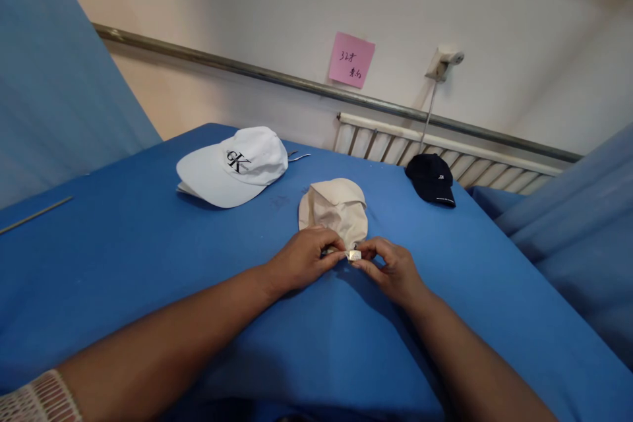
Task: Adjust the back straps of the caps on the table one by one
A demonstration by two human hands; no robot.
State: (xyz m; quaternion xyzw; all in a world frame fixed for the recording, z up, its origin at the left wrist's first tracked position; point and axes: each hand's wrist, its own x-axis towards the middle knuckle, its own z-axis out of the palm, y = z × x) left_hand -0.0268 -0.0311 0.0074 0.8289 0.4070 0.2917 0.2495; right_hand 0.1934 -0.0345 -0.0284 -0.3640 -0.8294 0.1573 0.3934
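A beige cap (341, 208) lies in front of me, its strap end toward me. At that near end my left hand (309, 254) is closed, thumb and fingers pinching the cap's strap. Just right of it, my right hand (393, 267) pinches a small pale metal buckle (355, 255) on the strap. The two hands are close together, with the buckle between their fingertips. How the strap runs through the buckle is too small to make out.
A white cap (252, 161) with black letters lies at the back left, a black cap (431, 178) at the back right. All rest on a blue-covered table (163, 257). A thin rod (37, 214) lies at the left; a radiator (380, 142) stands behind.
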